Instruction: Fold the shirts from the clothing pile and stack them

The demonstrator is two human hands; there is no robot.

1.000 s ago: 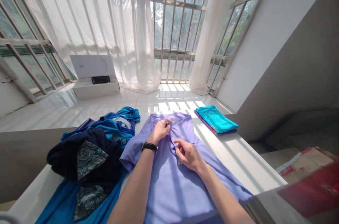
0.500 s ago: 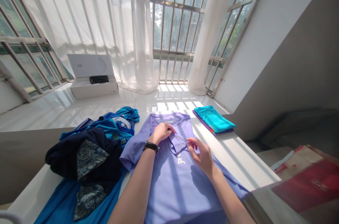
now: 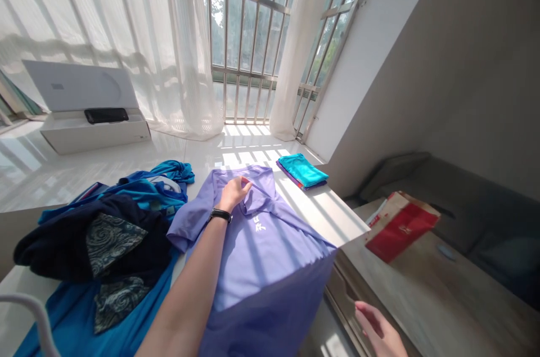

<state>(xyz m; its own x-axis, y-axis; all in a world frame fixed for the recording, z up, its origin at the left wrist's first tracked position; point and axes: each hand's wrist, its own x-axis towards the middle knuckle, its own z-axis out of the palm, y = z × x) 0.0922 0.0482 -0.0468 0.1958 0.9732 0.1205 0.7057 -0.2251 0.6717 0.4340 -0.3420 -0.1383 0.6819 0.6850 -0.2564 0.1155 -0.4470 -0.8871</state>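
Observation:
A lavender short-sleeved shirt (image 3: pixel 253 267) with white characters on its chest lies spread on the white surface, its lower part hanging over the front edge. My left hand (image 3: pixel 234 193), with a black watch on the wrist, is closed on the shirt's fabric just below the neckline. Away from the shirt, at the lower right, my right hand (image 3: pixel 377 330) is in the air beside the table edge. Its fingers are loosely bent and apart from the thumb, with nothing visible in them.
On the left lie heaped blue and dark clothes (image 3: pixel 122 233). A folded turquoise and purple stack (image 3: pixel 302 170) rests at the right. Behind the heap stands an open white box (image 3: pixel 97 135) holding a black object. A red and tan paper bag (image 3: pixel 403 227) stands on a lower surface.
My right hand has left the shirt's neck area and moved down to the right, off the table. My left hand stays at the neckline. The view has turned right.

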